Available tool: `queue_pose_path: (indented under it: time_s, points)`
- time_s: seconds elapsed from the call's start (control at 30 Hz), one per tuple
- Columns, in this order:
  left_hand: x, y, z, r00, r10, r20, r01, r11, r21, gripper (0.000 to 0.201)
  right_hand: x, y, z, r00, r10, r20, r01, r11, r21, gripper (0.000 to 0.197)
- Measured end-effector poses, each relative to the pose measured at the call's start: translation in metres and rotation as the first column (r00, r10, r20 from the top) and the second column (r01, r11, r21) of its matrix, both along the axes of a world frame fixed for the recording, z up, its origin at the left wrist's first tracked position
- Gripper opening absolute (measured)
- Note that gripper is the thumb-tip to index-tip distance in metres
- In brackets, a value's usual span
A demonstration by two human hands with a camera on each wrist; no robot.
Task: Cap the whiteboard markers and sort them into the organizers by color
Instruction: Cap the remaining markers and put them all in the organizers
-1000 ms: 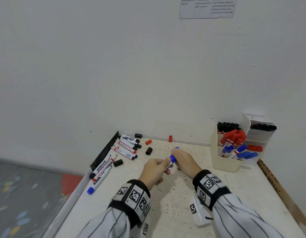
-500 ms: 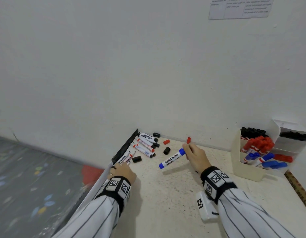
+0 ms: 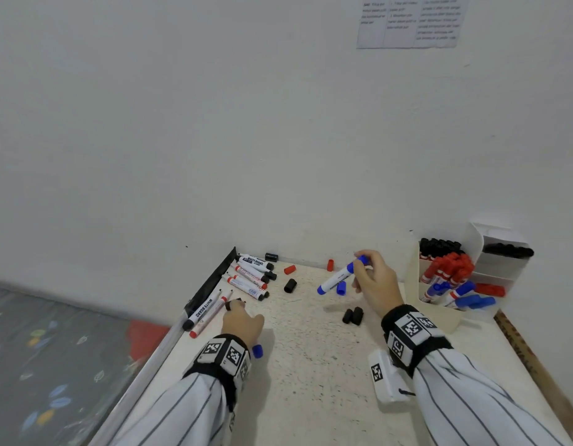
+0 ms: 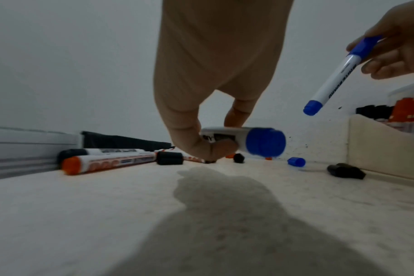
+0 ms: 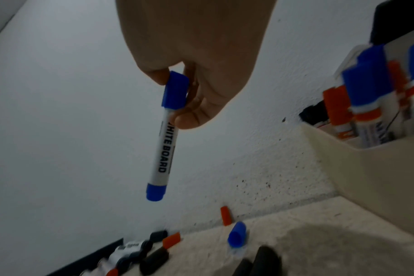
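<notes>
capped blue marker | my right hand fingers pinch its cap end, ready for the organizer | my left hand fingers grip another blue marker

R hand holds capped blue marker above table; L hand grips another.

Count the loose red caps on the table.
2. The left red cap lies just right of the marker pile; the right red cap stands close to the wall. Others may be hidden.
</notes>
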State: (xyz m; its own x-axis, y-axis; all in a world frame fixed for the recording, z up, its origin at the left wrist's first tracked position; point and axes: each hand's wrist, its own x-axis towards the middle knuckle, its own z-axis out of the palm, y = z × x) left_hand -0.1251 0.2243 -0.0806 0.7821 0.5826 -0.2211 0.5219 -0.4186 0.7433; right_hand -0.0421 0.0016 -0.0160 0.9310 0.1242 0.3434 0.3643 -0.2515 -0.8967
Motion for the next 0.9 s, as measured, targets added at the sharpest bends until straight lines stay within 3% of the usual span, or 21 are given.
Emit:
queue_pose_path:
  time_s: [0.17, 0.37, 0.5, 0.6, 0.7, 0.9]
  points:
    - [0.022, -0.043, 0.009, 0.995, -0.097, 0.017, 0.098, 0.992, -0.081, 0.051, 0.003, -0.056, 0.026, 0.966, -0.198, 0.168, 0.189, 0.980, 0.065, 0.020]
    - [0.042, -0.092, 0.005, 0.987, -0.161, -0.007, 0.159, 0.978, -0.134, 0.049, -0.006, -0.140, 0.053, 0.811, -0.472, 0.346, 0.450, 0.881, 0.147, 0.020]
    - [0.054, -0.115, 0.006, 0.979, -0.201, -0.019, 0.196, 0.970, -0.143, 0.050, -0.002, -0.194, 0.055, 0.728, -0.578, 0.370, 0.573, 0.808, 0.135, 0.023]
    - [0.063, -0.121, 0.007, 0.976, -0.216, -0.036, 0.208, 0.967, -0.146, 0.049, 0.006, -0.222, 0.047, 0.727, -0.607, 0.320, 0.608, 0.786, 0.111, 0.020]
    - [0.070, -0.122, 0.007, 0.976, -0.216, -0.032, 0.210, 0.968, -0.141, 0.046, 0.017, -0.237, 0.029, 0.774, -0.576, 0.264, 0.597, 0.802, -0.002, 0.020]
    - [0.076, -0.117, 0.007, 0.979, -0.203, -0.032, 0.196, 0.969, -0.149, 0.045, 0.036, -0.235, -0.005, 0.832, -0.516, 0.203, 0.547, 0.824, -0.147, 0.021]
